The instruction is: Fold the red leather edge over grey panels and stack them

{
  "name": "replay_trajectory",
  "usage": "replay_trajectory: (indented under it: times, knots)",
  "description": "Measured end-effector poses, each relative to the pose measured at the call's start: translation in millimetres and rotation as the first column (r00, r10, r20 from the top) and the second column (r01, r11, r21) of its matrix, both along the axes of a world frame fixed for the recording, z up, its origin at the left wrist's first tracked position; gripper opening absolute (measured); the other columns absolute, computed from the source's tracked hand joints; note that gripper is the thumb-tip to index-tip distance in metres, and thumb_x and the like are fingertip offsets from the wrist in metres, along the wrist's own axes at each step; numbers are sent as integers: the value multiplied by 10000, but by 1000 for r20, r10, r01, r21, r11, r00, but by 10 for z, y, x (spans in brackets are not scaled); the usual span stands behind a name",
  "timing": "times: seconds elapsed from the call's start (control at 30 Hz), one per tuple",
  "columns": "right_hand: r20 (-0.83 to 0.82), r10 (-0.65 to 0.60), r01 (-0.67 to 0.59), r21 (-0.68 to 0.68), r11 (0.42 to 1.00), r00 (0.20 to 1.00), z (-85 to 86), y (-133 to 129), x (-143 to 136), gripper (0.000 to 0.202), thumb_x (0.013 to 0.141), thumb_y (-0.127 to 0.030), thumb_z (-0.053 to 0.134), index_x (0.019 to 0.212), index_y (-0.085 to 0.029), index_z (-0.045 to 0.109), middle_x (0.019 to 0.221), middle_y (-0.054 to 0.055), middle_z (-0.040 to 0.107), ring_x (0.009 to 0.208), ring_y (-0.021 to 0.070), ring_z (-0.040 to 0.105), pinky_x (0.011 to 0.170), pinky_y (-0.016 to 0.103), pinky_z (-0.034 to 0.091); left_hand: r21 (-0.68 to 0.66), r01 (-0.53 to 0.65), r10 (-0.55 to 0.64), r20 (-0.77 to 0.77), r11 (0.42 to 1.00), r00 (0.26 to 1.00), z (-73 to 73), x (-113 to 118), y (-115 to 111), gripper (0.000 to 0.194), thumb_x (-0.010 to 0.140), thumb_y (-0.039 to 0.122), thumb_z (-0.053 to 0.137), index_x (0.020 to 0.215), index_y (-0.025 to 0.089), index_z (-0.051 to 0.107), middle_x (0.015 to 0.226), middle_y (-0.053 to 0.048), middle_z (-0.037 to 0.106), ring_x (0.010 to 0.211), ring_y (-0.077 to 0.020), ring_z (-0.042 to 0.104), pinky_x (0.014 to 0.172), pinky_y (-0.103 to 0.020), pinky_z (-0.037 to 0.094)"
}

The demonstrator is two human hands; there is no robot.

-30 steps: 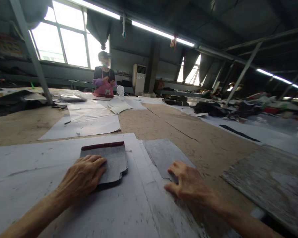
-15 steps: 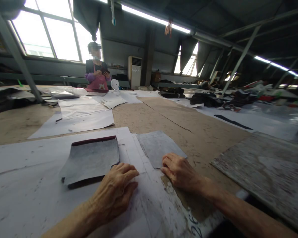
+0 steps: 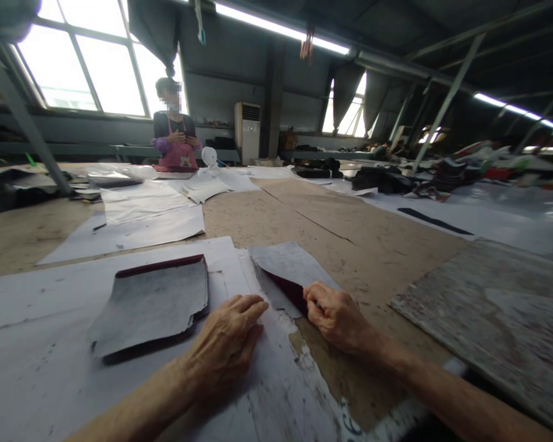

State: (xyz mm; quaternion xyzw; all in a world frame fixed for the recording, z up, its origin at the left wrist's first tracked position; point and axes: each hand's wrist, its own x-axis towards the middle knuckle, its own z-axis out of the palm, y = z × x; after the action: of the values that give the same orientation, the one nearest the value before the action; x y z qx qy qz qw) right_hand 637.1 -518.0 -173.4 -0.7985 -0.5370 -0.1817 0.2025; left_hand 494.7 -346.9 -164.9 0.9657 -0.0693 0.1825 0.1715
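Note:
My right hand pinches the near corner of a leather piece with a grey back. That corner is lifted and curled, and its dark red face shows underneath; another grey surface lies below it. On the white paper rests my left hand, fingers stretched out and holding nothing. Left of it lies a stack of similar grey-backed pieces, with a dark red folded strip along its far edge. My left fingertips are apart from both the stack and the lifted piece.
A stained grey board lies on the right. Beyond are white sheets, a small white fan and dark material piles. Across the table stands a person in a pink apron. A metal post rises at left.
My right hand has closed on the near corner of the grey-backed leather piece and peeled it up, baring the dark red side. My left hand has shifted slightly relative to the stack.

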Motion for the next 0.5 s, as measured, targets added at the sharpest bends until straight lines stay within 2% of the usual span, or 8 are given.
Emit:
replay_trajectory:
  times: [0.13,0.3,0.4,0.5]
  knots:
    - [-42,-12,13,18,1000,999,0,-37,12,160,751,-50,364,739,-174,464,727,21,563,616,109,519,588,206,391,72,-11,12,-15,997,1000,17,196,-42,305,830,150,388,1113,171,501,1187,-51,513,1011,-201,510,893,-349,445]
    - [-20,-61,60,-34,998,998,75,5,-124,141,764,-68,385,738,-157,491,700,29,560,603,120,523,574,220,392,86,-180,183,-18,980,983,-12,436,-71,196,842,195,382,950,170,544,1015,-69,575,885,-240,563,750,-381,487]
    - [38,-76,79,-90,993,996,129,86,-253,75,788,-181,476,772,-139,536,726,54,570,644,157,537,575,252,397,75,-236,238,-11,969,971,-47,516,-59,233,835,198,384,1031,185,508,1105,-76,532,890,-241,569,737,-373,484]
    - [92,-54,66,-136,989,994,163,184,-325,137,762,-225,564,857,-128,581,765,79,585,703,200,552,590,283,413,74,-259,262,-30,963,965,-53,531,-55,279,824,197,370,1085,168,464,1123,-105,505,888,-246,568,736,-380,478]
